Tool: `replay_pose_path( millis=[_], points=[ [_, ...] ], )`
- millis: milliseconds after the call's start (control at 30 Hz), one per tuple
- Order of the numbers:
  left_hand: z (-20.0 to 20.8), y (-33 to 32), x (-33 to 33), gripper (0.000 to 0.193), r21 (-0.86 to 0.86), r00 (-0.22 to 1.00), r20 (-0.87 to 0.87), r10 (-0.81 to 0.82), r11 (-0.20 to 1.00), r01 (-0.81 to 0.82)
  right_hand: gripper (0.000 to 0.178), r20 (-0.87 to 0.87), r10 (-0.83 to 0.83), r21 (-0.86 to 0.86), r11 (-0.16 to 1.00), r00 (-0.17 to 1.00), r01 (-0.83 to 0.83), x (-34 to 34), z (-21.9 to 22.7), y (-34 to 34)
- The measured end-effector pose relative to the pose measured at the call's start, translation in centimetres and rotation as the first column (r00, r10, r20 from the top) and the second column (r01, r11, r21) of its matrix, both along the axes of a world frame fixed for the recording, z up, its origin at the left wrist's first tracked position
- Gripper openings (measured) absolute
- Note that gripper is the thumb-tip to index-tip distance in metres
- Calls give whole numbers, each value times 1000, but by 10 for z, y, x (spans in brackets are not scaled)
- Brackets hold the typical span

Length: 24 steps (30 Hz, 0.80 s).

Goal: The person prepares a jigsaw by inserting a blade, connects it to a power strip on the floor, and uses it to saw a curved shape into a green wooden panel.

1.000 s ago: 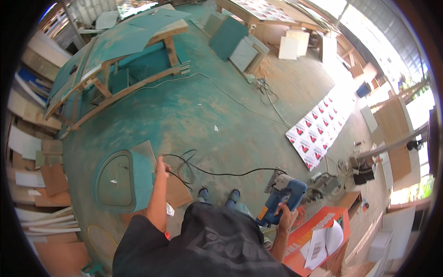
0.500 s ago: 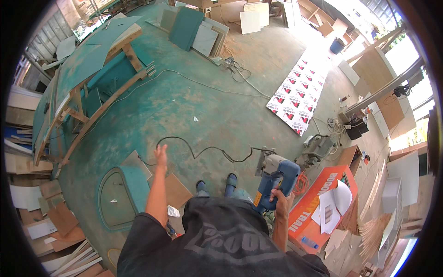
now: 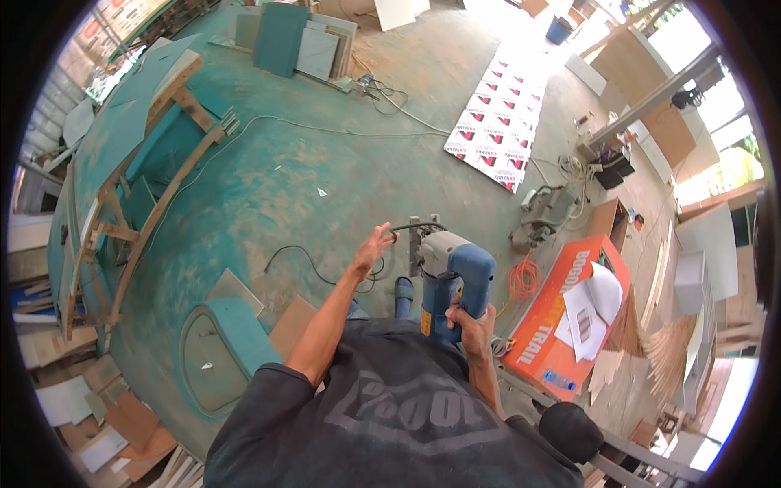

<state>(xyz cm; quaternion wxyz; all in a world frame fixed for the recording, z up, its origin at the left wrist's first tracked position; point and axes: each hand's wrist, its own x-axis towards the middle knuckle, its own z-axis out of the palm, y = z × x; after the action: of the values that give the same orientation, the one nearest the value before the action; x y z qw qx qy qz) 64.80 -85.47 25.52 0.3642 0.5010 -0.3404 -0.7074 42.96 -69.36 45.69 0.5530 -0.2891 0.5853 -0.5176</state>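
Head view: above the stained floor (image 3: 268, 191), the blue power tool (image 3: 440, 297) sits in the right hand (image 3: 468, 319), closed around it; a one-handed slip could drop it. Near the left hand (image 3: 374, 249), fingers partly spread, and the sandal (image 3: 403, 298) runs the black cord (image 3: 405, 227); whether that hand grips it I cannot tell, but a snag could jerk the tool.

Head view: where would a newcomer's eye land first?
Probably on the blue power tool in the right hand, near centre, with the left hand beside it. Next, the orange box at lower right, with white papers on top. Then the white patterned board, lying flat at upper right.
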Motion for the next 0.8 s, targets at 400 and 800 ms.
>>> replay_pose_path(
  millis=[400,800],
  points=[
    [158,-40,6,48,-501,943,298,-146,817,285,21,-207,25,119,993,978,0,8,3,10],
    [-56,-55,86,67,436,-109,884,-454,720,539,27,-145,41,29,999,988,-38,-12,-4,56]
  ],
)
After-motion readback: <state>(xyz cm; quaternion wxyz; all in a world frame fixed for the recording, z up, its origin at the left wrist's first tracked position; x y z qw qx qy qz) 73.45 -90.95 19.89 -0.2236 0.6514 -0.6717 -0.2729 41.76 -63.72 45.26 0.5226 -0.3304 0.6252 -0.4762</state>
